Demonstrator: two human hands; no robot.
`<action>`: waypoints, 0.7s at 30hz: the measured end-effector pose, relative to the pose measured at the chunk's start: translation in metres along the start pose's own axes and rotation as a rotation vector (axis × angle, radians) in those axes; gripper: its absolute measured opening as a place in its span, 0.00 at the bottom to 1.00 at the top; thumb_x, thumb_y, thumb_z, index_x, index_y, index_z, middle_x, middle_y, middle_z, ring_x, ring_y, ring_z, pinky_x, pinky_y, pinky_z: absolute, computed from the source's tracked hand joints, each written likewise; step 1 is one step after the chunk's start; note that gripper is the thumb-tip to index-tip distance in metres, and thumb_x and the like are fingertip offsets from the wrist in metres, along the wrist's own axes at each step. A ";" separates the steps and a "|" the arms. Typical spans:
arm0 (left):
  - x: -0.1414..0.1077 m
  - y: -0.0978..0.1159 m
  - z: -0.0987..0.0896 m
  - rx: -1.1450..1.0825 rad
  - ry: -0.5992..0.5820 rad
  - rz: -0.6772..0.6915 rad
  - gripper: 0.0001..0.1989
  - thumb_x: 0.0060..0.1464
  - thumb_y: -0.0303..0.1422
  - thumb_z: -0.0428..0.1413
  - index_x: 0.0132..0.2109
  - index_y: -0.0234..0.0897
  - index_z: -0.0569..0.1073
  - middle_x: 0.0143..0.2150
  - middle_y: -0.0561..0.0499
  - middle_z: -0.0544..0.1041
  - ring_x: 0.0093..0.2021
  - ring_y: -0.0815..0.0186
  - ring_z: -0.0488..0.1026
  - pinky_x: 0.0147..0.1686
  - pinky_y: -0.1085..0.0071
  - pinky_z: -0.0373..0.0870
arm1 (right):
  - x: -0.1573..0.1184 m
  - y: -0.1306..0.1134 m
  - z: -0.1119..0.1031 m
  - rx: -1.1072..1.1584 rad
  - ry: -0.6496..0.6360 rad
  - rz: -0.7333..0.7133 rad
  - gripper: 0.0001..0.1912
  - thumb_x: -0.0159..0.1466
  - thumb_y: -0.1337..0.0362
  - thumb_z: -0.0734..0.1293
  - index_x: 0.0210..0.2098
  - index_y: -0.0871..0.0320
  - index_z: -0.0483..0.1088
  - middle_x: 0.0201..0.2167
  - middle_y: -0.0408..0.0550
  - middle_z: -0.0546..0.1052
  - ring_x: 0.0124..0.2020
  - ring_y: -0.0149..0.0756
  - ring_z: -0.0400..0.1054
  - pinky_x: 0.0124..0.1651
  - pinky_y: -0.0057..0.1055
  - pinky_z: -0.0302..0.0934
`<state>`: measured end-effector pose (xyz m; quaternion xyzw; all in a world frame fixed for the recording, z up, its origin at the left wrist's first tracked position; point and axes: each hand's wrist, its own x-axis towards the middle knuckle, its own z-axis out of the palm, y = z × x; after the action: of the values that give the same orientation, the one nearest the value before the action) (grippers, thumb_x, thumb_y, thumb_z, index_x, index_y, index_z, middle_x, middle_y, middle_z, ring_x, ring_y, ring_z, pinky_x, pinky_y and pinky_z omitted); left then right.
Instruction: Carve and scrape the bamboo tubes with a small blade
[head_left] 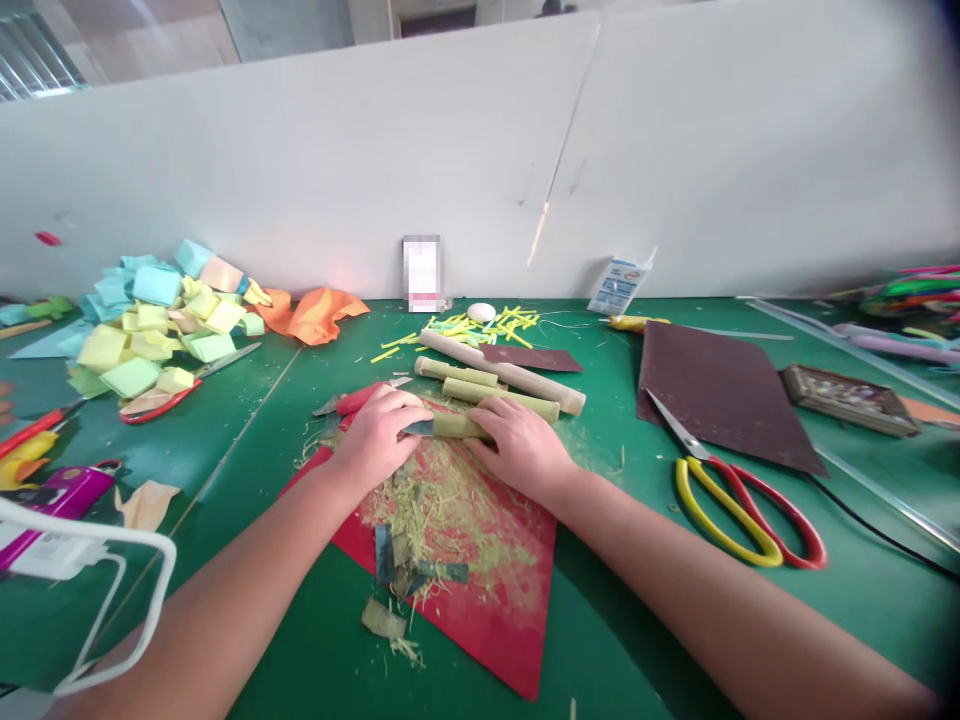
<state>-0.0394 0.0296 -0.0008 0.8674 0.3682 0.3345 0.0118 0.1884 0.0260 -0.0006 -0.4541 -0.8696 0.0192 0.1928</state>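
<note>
A short greenish bamboo-like tube [454, 427] lies crosswise above a red sheet [517, 640] strewn with fine shavings. My left hand [381, 432] is closed round a small dark grey piece [420, 428] at the tube's left end. The fingers of my right hand [517, 440] are wrapped over the tube's right end. Just beyond are two more green tubes [501, 397] and a longer pale stick [499, 370]. A red-handled tool [360, 398] rests beside my left hand. Dark scraps [384, 555] lie on the red sheet.
Large scissors [742, 510] lie right, partly on a dark brown sheet [720, 400]. Paper pieces [154, 320] are heaped left, near an orange sheet [319, 315]. A white frame [161, 590] stands near left. A white wall [300, 170] closes the back.
</note>
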 end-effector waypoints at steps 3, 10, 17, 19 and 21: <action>0.001 0.001 -0.002 -0.015 -0.004 0.013 0.11 0.53 0.22 0.57 0.42 0.38 0.77 0.42 0.48 0.78 0.43 0.61 0.71 0.46 0.61 0.68 | -0.003 0.006 -0.002 0.054 0.008 -0.022 0.18 0.61 0.62 0.66 0.51 0.57 0.71 0.45 0.51 0.73 0.43 0.41 0.69 0.44 0.36 0.64; -0.002 0.007 -0.004 -0.093 0.126 -0.254 0.08 0.58 0.35 0.56 0.33 0.37 0.75 0.32 0.50 0.77 0.36 0.64 0.72 0.39 0.67 0.70 | -0.005 0.011 -0.009 0.179 -0.055 -0.096 0.20 0.59 0.58 0.69 0.51 0.49 0.72 0.47 0.47 0.72 0.42 0.37 0.71 0.42 0.34 0.64; -0.005 0.006 -0.008 -0.208 0.035 -0.252 0.06 0.57 0.34 0.57 0.38 0.37 0.77 0.37 0.50 0.79 0.37 0.65 0.75 0.41 0.69 0.73 | -0.005 0.017 -0.010 0.245 -0.080 -0.191 0.20 0.57 0.61 0.69 0.49 0.50 0.74 0.45 0.46 0.73 0.43 0.37 0.70 0.44 0.34 0.63; -0.005 0.010 -0.008 -0.230 0.010 -0.274 0.07 0.57 0.34 0.57 0.38 0.37 0.78 0.38 0.50 0.79 0.38 0.65 0.75 0.40 0.69 0.73 | -0.004 0.018 -0.011 0.256 -0.088 -0.212 0.18 0.56 0.61 0.69 0.48 0.51 0.74 0.45 0.46 0.73 0.42 0.37 0.70 0.44 0.34 0.62; -0.005 0.015 -0.007 -0.254 0.001 -0.397 0.08 0.56 0.36 0.57 0.36 0.37 0.78 0.34 0.51 0.79 0.32 0.66 0.75 0.32 0.71 0.72 | -0.003 0.019 -0.011 0.263 -0.095 -0.226 0.18 0.56 0.61 0.69 0.47 0.52 0.74 0.45 0.46 0.74 0.42 0.37 0.70 0.44 0.33 0.62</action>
<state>-0.0366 0.0135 0.0061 0.7694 0.4865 0.3698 0.1861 0.2091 0.0331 0.0050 -0.3227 -0.9134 0.1321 0.2102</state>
